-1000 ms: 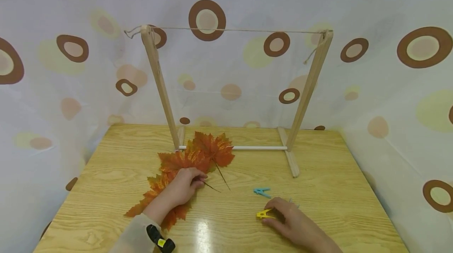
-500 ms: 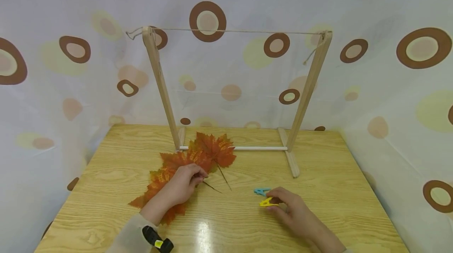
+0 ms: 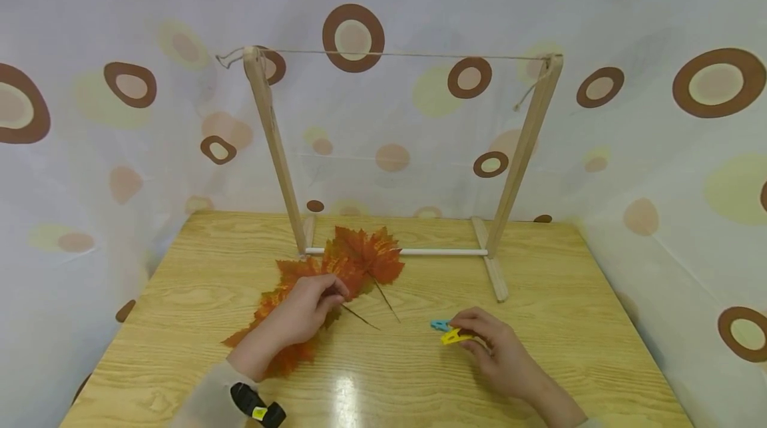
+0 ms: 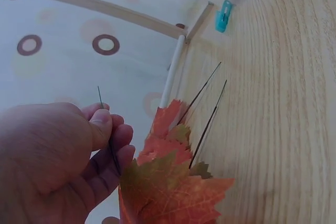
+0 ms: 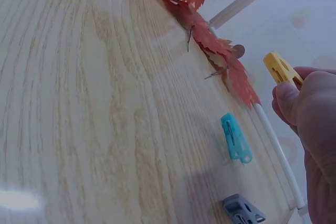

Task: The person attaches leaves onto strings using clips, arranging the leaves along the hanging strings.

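My left hand (image 3: 308,305) pinches a thin dark leaf stem (image 4: 113,156) between thumb and fingers. The rest of that leaf is mostly hidden by the hand and forearm. Beside it, orange-red artificial maple leaves (image 3: 365,258) overlap in a row on the table, two bare stems pointing right. A yellow clothespin (image 5: 281,69) is gripped between the thumb and fingers of my right hand (image 3: 497,351), held above the tabletop. Just beyond that hand lies a blue clothespin (image 5: 235,139). A grey clothespin (image 5: 243,209) shows near it in the right wrist view; the hand hides it in the head view.
A wooden frame stands at the back, with a left post (image 3: 275,148), a right post (image 3: 524,155) and a white bottom rod (image 3: 443,252). Twine (image 3: 413,54) is strung between the post tops. A patterned curtain (image 3: 392,115) surrounds the wooden table (image 3: 569,295).
My right hand has lifted the yellow clothespin off the table and carried it away from me, near the blue one. My left hand has shifted slightly left, still pinching the stem.
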{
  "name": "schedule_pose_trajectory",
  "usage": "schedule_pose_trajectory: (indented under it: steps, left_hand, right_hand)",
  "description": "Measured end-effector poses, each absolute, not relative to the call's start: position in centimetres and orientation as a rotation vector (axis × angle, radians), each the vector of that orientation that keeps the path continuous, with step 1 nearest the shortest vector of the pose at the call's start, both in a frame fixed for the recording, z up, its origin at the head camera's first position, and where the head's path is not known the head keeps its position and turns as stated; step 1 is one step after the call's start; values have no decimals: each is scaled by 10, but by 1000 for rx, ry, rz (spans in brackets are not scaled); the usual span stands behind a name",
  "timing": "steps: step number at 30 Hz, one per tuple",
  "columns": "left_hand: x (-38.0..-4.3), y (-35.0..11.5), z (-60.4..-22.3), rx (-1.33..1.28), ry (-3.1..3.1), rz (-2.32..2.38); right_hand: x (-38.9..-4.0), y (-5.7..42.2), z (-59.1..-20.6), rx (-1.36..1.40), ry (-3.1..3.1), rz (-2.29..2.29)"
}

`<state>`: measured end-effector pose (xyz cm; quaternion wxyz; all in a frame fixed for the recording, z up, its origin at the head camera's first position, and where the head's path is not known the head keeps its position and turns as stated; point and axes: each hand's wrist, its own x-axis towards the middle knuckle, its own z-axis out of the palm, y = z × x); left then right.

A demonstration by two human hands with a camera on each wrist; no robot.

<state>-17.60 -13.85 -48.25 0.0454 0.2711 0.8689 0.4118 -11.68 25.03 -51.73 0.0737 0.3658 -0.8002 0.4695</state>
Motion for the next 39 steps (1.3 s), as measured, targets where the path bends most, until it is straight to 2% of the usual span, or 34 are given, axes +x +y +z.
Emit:
schedule_pose_trajectory:
  steps: [17,34,39]
  left_hand:
    - [-171,-138,-439,849,2700,1352]
    - [-170,-133,-408,827,2676,1479]
    - [-171,-132,-402,838,2697,1526]
  right_hand:
    - [-123,249,-499,1044,-2347,1707]
    - [-137,241,-471,881,-2269,1693]
    - [-145,236,-461,935,-2133,1707]
